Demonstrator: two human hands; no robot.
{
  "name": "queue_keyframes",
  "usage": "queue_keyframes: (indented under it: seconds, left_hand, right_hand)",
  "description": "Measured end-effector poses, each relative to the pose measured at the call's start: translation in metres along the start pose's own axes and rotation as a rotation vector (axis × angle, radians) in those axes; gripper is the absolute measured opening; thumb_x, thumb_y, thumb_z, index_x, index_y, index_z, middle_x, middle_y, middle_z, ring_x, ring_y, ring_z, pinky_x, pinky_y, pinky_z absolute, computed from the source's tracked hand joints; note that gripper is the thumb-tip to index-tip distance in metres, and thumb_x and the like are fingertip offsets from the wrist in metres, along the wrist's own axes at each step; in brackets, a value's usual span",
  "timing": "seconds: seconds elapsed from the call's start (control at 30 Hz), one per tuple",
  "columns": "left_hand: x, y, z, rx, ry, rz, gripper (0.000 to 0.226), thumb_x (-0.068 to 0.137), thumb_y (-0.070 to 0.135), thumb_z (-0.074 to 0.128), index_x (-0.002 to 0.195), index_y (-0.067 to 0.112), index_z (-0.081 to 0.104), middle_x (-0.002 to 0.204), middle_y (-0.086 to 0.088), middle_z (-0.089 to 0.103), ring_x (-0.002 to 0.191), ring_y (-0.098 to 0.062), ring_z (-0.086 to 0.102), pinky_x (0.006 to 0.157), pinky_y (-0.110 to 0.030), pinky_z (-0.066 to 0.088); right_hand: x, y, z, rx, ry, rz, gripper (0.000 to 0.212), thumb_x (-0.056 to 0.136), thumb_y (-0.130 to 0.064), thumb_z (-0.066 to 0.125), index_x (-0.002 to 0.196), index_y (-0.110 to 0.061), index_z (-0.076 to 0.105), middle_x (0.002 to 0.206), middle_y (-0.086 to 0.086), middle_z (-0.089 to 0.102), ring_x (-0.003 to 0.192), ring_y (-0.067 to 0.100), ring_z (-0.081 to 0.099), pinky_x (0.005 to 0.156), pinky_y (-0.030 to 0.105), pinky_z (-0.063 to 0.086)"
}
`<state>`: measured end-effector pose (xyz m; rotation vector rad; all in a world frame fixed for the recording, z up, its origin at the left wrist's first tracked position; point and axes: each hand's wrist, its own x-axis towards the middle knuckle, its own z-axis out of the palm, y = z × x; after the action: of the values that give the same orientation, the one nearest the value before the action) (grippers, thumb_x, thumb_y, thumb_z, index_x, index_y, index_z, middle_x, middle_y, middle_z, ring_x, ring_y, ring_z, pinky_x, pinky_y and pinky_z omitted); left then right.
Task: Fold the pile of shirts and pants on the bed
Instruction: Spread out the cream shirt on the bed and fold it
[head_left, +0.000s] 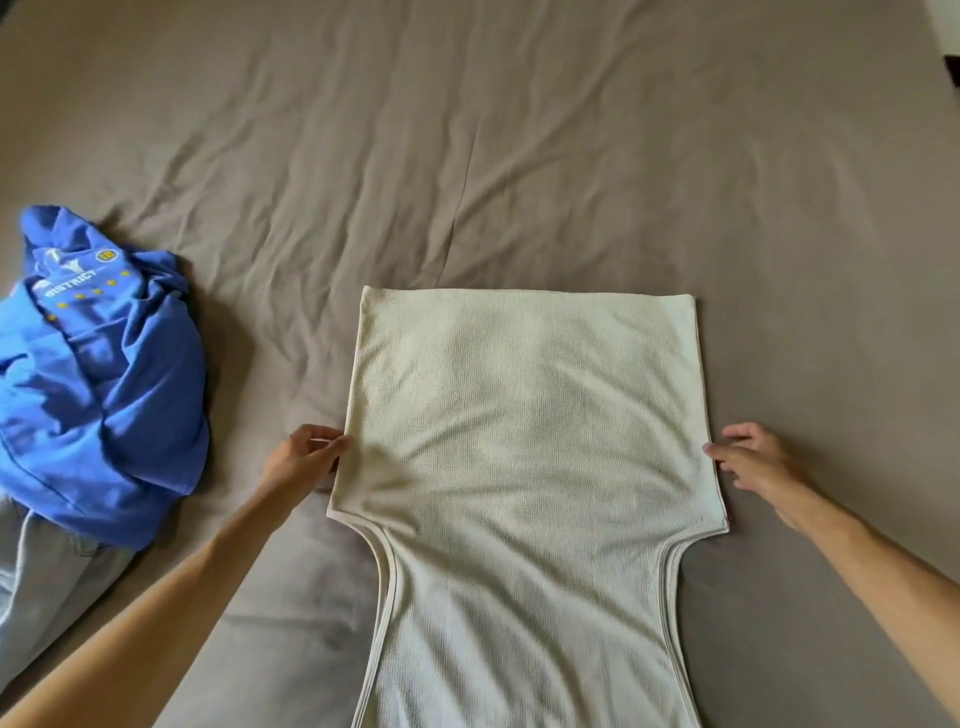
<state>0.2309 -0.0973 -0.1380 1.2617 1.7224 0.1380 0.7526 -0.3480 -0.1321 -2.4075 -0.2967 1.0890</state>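
A pale cream sleeveless shirt (524, 441) lies flat on the bed, its hem away from me and its armholes near me. My left hand (304, 457) pinches the shirt's left side edge between thumb and fingers. On the right side edge, my right hand (753, 457) touches the cloth with its fingertips, fingers fairly straight. At the far left a crumpled blue shirt (98, 384) with printed lettering lies in a heap, partly on top of light grey pants (47, 587).
The bed is covered by a wrinkled taupe sheet (467, 156) that fills the view. A strip of the room shows past the bed's top right corner (948, 47).
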Motion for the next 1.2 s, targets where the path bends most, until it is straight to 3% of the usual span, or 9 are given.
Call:
queue_keyframes:
  seconds: [0.13, 0.3, 0.47, 0.57, 0.63, 0.77, 0.93, 1.07, 1.2]
  left_hand:
    - [0.03, 0.042, -0.002, 0.079, -0.026, 0.038, 0.028, 0.091, 0.04, 0.078, 0.113, 0.025, 0.069, 0.104, 0.005, 0.077, 0.089, -0.013, 0.074, 0.069, -0.025, 0.05]
    - [0.082, 0.088, 0.01, 0.099, 0.015, 0.133, 0.035, 0.088, 0.043, 0.081, 0.115, 0.025, 0.067, 0.107, 0.003, 0.071, 0.1, -0.018, 0.068, 0.077, -0.031, 0.053]
    - [0.137, 0.132, 0.026, -0.016, -0.007, 0.156, 0.051, 0.079, 0.059, 0.074, 0.118, 0.028, 0.064, 0.113, -0.001, 0.073, 0.102, -0.023, 0.072, 0.083, -0.045, 0.063]
    - [0.155, 0.14, 0.031, 0.006, 0.036, 0.121, 0.039, 0.089, 0.056, 0.063, 0.12, 0.032, 0.063, 0.118, -0.002, 0.07, 0.103, -0.026, 0.071, 0.079, -0.053, 0.064]
    - [0.158, 0.143, 0.032, -0.008, 0.046, 0.144, 0.026, 0.09, 0.05, 0.062, 0.109, 0.034, 0.064, 0.112, -0.004, 0.071, 0.096, -0.026, 0.071, 0.076, -0.056, 0.064]
    - [0.153, 0.137, 0.016, -0.08, 0.06, 0.227, 0.011, 0.093, 0.042, 0.072, 0.093, 0.031, 0.07, 0.082, 0.007, 0.065, 0.079, -0.018, 0.067, 0.067, -0.038, 0.061]
    - [0.103, 0.121, -0.021, -0.139, 0.035, 0.375, 0.013, 0.091, 0.038, 0.079, 0.1, 0.029, 0.076, 0.075, 0.013, 0.06, 0.061, -0.002, 0.05, 0.054, -0.015, 0.04]
    - [0.029, 0.083, -0.051, -0.08, -0.018, 0.473, 0.009, 0.091, 0.025, 0.078, 0.1, 0.027, 0.078, 0.079, -0.007, 0.06, 0.064, -0.009, 0.051, 0.054, -0.015, 0.044]
    - [-0.028, 0.028, -0.073, 0.208, -0.192, 0.533, 0.025, 0.085, 0.013, 0.076, 0.102, 0.03, 0.077, 0.083, 0.008, 0.078, 0.067, -0.009, 0.073, 0.069, -0.02, 0.058]
  right_hand:
    - [0.031, -0.038, -0.001, -0.03, -0.029, -0.056, 0.068, 0.088, -0.021, 0.081, 0.145, -0.012, 0.044, 0.122, 0.011, 0.062, 0.107, 0.031, 0.064, 0.089, 0.046, 0.055]
    - [0.083, -0.089, 0.007, 0.037, 0.033, -0.074, 0.08, 0.084, -0.018, 0.085, 0.15, -0.013, 0.041, 0.137, 0.015, 0.06, 0.113, 0.026, 0.059, 0.102, 0.05, 0.052]
    - [0.118, -0.135, 0.019, 0.162, 0.087, -0.061, 0.057, 0.085, -0.019, 0.083, 0.136, -0.012, 0.058, 0.114, 0.007, 0.063, 0.1, 0.019, 0.054, 0.086, 0.037, 0.049]
    - [0.132, -0.146, 0.023, 0.198, 0.046, -0.042, 0.041, 0.084, -0.023, 0.083, 0.12, -0.022, 0.063, 0.09, -0.001, 0.058, 0.078, 0.016, 0.051, 0.06, 0.028, 0.036]
    - [0.135, -0.146, 0.02, 0.224, 0.087, -0.023, 0.032, 0.085, -0.023, 0.082, 0.11, -0.025, 0.063, 0.082, -0.006, 0.057, 0.082, 0.017, 0.052, 0.059, 0.028, 0.031]
    - [0.127, -0.143, 0.008, 0.256, 0.143, -0.046, 0.036, 0.078, -0.033, 0.087, 0.108, -0.03, 0.067, 0.106, -0.003, 0.07, 0.103, 0.014, 0.063, 0.073, 0.029, 0.046]
    - [0.059, -0.13, -0.018, 0.219, 0.159, -0.232, 0.02, 0.079, -0.023, 0.085, 0.095, -0.024, 0.073, 0.072, -0.015, 0.061, 0.06, -0.005, 0.051, 0.058, 0.011, 0.041]
    - [-0.014, -0.079, -0.05, 0.138, 0.02, -0.34, 0.012, 0.089, -0.009, 0.076, 0.097, -0.018, 0.074, 0.065, -0.009, 0.07, 0.059, 0.0, 0.059, 0.056, 0.006, 0.042]
    - [-0.063, -0.014, -0.062, 0.024, -0.106, -0.348, 0.017, 0.091, -0.001, 0.073, 0.099, -0.016, 0.075, 0.084, -0.001, 0.079, 0.074, 0.008, 0.07, 0.061, 0.007, 0.046]
